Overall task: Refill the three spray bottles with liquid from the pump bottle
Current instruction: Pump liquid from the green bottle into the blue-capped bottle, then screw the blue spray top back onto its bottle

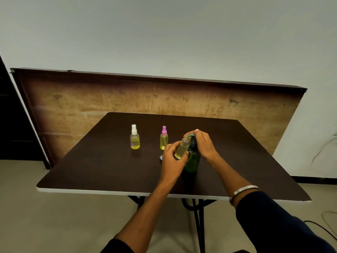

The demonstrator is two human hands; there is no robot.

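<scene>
Left hand (172,157) tilts an uncapped spray bottle (182,147) under the pump bottle (193,159) nozzle.

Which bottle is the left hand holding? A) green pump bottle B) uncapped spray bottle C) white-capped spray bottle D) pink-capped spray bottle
B: the left hand grips the uncapped spray bottle, tilted with its open neck at the green pump bottle's head, where the right hand rests.

Lighting: dim, even, indoor; source unseen. Shadows: soft, faint beneath bottles on dark table (109,161). Glare: none. Distortion: wide-angle bowing at edges. Focus: slightly soft overall.
</scene>
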